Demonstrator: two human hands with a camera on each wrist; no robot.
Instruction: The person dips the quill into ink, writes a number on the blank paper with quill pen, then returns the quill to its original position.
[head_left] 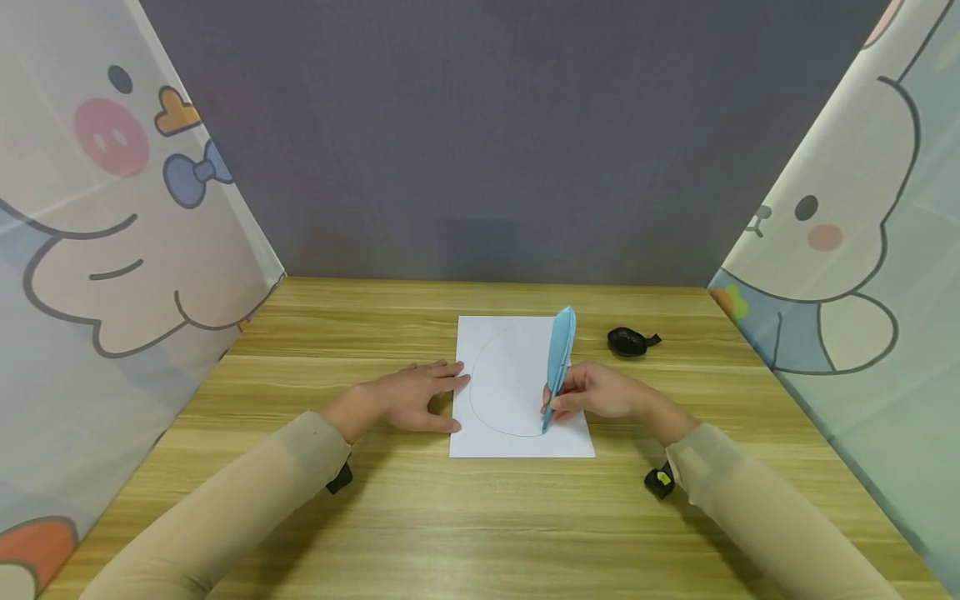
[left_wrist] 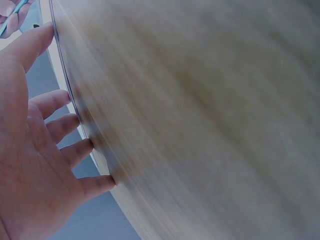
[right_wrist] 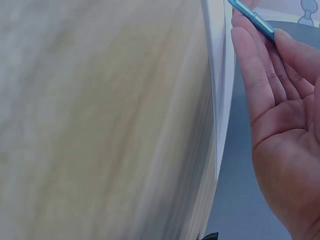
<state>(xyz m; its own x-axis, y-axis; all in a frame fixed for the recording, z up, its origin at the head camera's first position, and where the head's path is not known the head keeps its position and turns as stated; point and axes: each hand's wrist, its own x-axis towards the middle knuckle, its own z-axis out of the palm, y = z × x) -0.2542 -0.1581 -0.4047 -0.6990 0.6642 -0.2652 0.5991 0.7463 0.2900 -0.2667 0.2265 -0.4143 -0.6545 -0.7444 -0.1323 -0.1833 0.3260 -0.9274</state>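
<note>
A sheet of white paper [head_left: 510, 400] lies on the wooden table, with a thin curved line drawn down its left side and along the bottom. My right hand [head_left: 600, 392] pinches a light blue feather pen [head_left: 558, 354] between thumb and fingers. The pen stands nearly upright, its tip at the end of the line near the sheet's lower right. In the right wrist view the teal pen barrel [right_wrist: 255, 20] shows between the fingertips. With fingers spread, my left hand [head_left: 416, 396] rests at the paper's left edge, fingertips and thumb touching it.
A small black oval object [head_left: 628, 342] with a short strap lies right of the paper, beyond my right hand. A dark grey panel [head_left: 495, 150] stands behind the wooden table [head_left: 495, 525]. Cartoon-printed cloths [head_left: 202, 275] border both sides.
</note>
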